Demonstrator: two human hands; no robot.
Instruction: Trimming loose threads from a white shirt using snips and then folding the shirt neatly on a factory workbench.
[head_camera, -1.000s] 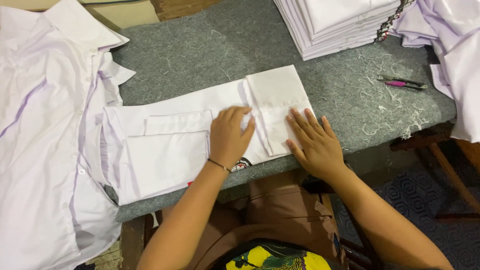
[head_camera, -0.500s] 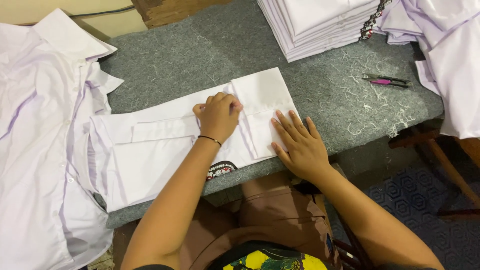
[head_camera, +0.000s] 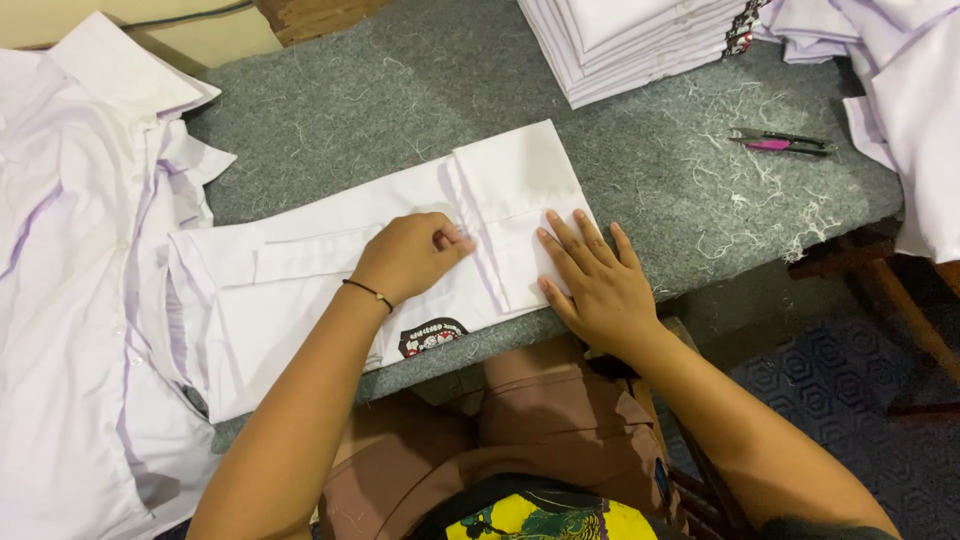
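A white shirt (head_camera: 300, 260), folded into a long strip, lies across the grey felt table (head_camera: 400, 110), with a folded-over end at the right and a dark badge near the front edge. My left hand (head_camera: 410, 257) rests on the strip's middle, fingers curled and pinching the cloth at the fold line. My right hand (head_camera: 590, 280) lies flat with fingers spread on the folded end, at the table's front edge.
A heap of white shirts (head_camera: 80, 250) covers the left side. A neat stack of folded shirts (head_camera: 640, 40) stands at the back right. More loose shirts (head_camera: 900, 90) hang at the far right. Small pink-handled snips (head_camera: 780, 143) lie among thread scraps.
My left hand slid toward the fold line and curled its fingers onto the cloth. My right hand stayed flat on the folded end.
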